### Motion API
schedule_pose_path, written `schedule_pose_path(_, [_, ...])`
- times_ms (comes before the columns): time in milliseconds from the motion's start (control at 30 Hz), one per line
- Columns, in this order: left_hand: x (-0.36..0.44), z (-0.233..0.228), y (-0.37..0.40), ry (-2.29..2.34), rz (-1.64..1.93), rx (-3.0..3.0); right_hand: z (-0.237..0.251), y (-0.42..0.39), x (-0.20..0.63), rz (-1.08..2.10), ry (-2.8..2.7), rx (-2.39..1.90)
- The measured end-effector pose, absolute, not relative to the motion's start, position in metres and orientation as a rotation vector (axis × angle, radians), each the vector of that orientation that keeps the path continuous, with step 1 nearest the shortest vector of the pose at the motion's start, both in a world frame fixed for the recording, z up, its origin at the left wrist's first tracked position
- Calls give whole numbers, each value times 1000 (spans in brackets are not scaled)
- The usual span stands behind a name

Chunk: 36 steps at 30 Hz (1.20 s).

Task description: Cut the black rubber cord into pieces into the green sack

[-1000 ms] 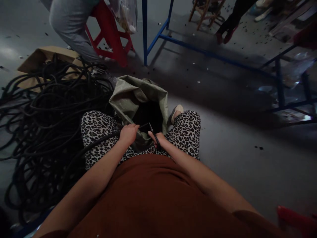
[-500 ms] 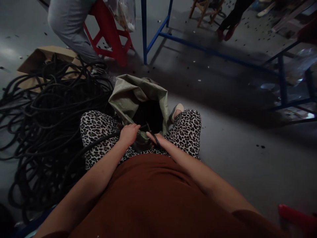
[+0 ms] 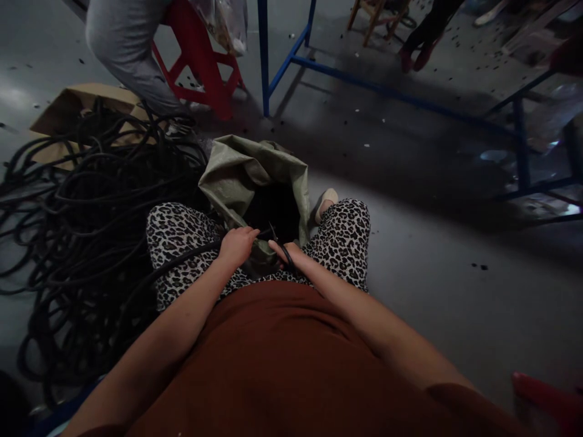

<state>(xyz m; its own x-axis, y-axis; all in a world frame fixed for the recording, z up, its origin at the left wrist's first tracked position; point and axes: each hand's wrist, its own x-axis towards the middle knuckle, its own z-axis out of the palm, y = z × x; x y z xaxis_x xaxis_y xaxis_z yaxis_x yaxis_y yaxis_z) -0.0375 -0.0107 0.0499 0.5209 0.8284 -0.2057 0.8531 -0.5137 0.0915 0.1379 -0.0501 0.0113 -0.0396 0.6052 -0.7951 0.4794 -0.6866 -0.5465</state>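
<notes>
A thin, matte black cable (image 3: 182,260) runs from the tangled black heap (image 3: 82,206) at nine o'clock across the leopard-print knee into the left hand (image 3: 237,244), whose fingers are curled tight around it. At three o'clock from that hand, the right hand (image 3: 286,254) grips a dark tool (image 3: 279,241), fingers closed on its handles. Just past both hands, at twelve o'clock, gapes a grey-green woven sack (image 3: 237,176).

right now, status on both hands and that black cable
Left hand closed on black cable across the lap. Right hand grips a dark tool, type unclear. Green sack open between the knees.
</notes>
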Motion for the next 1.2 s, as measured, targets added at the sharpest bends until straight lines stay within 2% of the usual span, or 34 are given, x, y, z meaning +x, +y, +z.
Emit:
schedule_pose_path(300, [-39, 49, -9, 1439, -119, 2557, 14, -50, 140, 1857, -1212, -2046])
schedule_pose_path(600, [-37, 47, -9, 1465, -113, 2592, 18, -53, 140, 1712, -1347, -2069])
schedule_pose_path(1200, [-36, 40, -8, 1496, -165, 2559, 11, -55, 139, 1740, -1025, -2091])
